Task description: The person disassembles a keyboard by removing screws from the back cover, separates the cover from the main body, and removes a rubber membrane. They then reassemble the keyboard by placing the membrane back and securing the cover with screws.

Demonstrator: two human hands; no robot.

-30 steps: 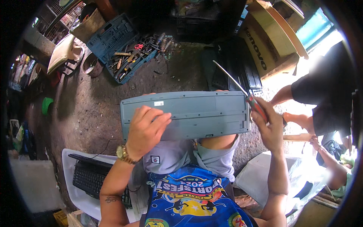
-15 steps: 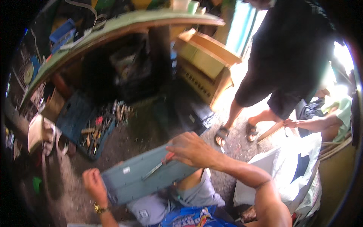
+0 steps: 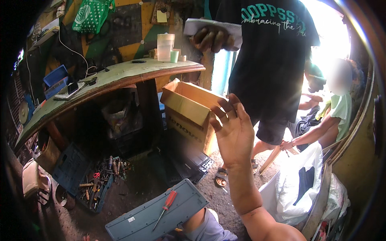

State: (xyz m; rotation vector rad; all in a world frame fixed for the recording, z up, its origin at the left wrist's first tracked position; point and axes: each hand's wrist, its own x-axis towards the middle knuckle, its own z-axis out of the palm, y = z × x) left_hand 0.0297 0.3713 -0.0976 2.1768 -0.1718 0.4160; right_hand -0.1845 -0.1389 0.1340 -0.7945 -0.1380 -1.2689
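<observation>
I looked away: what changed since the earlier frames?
The right hand let go of the screwdriver, now on the grey panel, and rose toward the standing person. The left hand went out of view. The panel stayed across the lap, the tool case open.

Wall (image 3: 126, 32) painted in black, green, yellow patches. Desk (image 3: 120, 71): greenish top, brown edge, dark underneath. Floor (image 3: 132, 193) rough, grey-brown. Glare (image 3: 333, 32) upper right, probably a doorway, blown out.

From my remote feed, the near corner of the gray panel (image 3: 146, 211) and the standing person's (image 3: 265, 68) head are cropped.
</observation>
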